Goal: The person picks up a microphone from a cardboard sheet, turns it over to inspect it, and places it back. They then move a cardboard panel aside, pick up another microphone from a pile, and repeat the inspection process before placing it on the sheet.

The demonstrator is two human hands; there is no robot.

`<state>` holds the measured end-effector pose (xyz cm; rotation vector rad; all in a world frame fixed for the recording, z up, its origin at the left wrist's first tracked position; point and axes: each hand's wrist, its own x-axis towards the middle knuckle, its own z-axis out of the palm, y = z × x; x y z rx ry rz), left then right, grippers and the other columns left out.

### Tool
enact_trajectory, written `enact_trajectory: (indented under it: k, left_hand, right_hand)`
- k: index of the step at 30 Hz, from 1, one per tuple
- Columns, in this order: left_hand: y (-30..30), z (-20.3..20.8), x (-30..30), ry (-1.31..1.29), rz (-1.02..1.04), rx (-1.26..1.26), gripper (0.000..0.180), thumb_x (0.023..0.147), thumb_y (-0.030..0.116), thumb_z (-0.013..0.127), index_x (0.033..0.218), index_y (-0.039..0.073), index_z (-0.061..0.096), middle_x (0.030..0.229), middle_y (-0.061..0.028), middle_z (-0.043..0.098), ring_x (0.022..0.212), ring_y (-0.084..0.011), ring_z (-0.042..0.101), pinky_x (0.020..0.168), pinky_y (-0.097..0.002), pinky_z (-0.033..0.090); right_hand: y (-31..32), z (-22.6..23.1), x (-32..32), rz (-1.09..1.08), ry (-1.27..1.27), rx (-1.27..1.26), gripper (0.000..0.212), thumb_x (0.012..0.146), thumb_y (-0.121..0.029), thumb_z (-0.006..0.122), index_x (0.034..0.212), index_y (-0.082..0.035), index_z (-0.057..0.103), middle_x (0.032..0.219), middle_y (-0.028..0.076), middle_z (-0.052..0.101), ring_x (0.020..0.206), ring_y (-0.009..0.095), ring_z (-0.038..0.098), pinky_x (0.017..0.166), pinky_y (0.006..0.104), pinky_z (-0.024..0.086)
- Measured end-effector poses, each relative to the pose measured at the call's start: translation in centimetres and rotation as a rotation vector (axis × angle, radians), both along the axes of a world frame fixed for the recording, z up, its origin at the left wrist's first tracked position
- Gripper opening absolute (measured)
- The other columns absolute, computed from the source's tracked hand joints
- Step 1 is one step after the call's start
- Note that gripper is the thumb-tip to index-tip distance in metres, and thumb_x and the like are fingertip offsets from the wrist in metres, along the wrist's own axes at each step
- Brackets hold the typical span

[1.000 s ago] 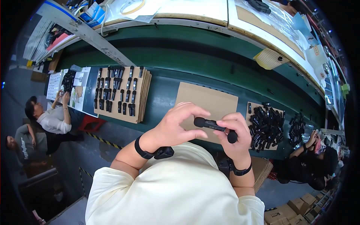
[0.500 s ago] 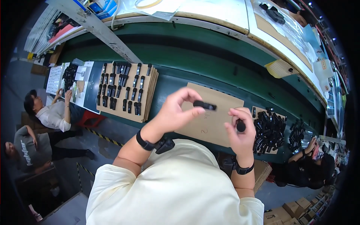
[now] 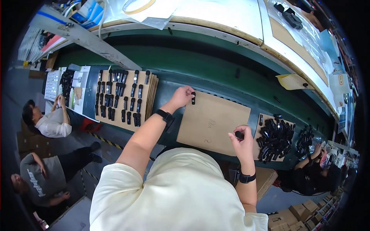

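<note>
At the far left corner of a bare brown cardboard sheet (image 3: 217, 123), my left hand (image 3: 182, 97) pinches a small black clip-on microphone (image 3: 193, 99). The microphone stands lengthwise on the sheet, its rounded end pointing away from me. Over the sheet's right side, my right hand (image 3: 243, 145) is closed around another black microphone (image 3: 239, 134); only its round dark end shows, the rest being hidden by the fingers. To the right of that hand lies a heap of loose black microphones (image 3: 271, 140) on cardboard.
On the left, a stack of cardboard sheets (image 3: 151, 96) carries rows of black microphones (image 3: 116, 90). A smaller black pile (image 3: 305, 138) lies farther right. A raised white shelf (image 3: 216, 17) and a slanting metal post (image 3: 88, 38) border the green bench. Other people sit at both sides.
My left hand has moved left and away from me, bringing its microphone down to the sheet's far left corner and turning it lengthwise. My right hand has shifted slightly nearer, still holding its microphone.
</note>
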<state>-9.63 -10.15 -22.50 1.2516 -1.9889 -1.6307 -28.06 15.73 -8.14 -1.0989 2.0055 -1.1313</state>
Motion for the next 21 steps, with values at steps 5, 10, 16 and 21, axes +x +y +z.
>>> enact_trajectory:
  k: [5,10,16,21]
  left_hand:
    - [-0.9,-3.6,-1.3,-0.086,-0.005,-0.132,0.022,0.077,0.005,0.069,0.097,0.001,0.066,0.083,-0.0138,0.069,0.078,-0.026,0.067,0.072,-0.0342,0.053]
    - [-1.5,-4.9,-2.0,-0.156,-0.003,-0.169,0.025,0.075,0.007,0.07,0.1,0.001,0.067,0.087,-0.0162,0.069,0.082,-0.0303,0.067,0.074,-0.0369,0.053]
    - [-1.6,-5.5,-2.1,-0.232,-0.025,-0.21,0.028,0.075,0.009,0.071,0.102,0.001,0.067,0.089,-0.0167,0.069,0.083,-0.0304,0.067,0.075,-0.0379,0.053]
    - [-1.2,-4.7,-1.8,-0.203,0.044,-0.245,0.028,0.077,0.011,0.071,0.102,0.0,0.065,0.087,-0.0154,0.068,0.079,-0.0302,0.066,0.074,-0.0374,0.053]
  right_hand:
    - [-0.2,-1.4,0.0,-0.013,0.03,0.074,0.034,0.082,-0.004,0.069,0.105,-0.002,0.044,0.085,0.008,0.056,0.071,0.014,0.054,0.064,0.0266,0.046]
    - [-1.0,-1.2,-0.4,0.032,0.019,0.094,0.026,0.085,-0.004,0.066,0.104,-0.001,0.048,0.086,0.009,0.057,0.071,0.016,0.055,0.064,0.0255,0.046]
    - [-2.0,-0.3,-0.4,0.068,0.044,0.099,0.021,0.084,0.002,0.064,0.104,0.0,0.058,0.089,0.01,0.059,0.073,0.017,0.057,0.065,0.026,0.046]
    - [-2.8,0.0,-0.2,0.085,0.031,0.022,0.023,0.082,0.005,0.066,0.104,0.0,0.062,0.089,0.009,0.059,0.074,0.017,0.058,0.063,0.0257,0.046]
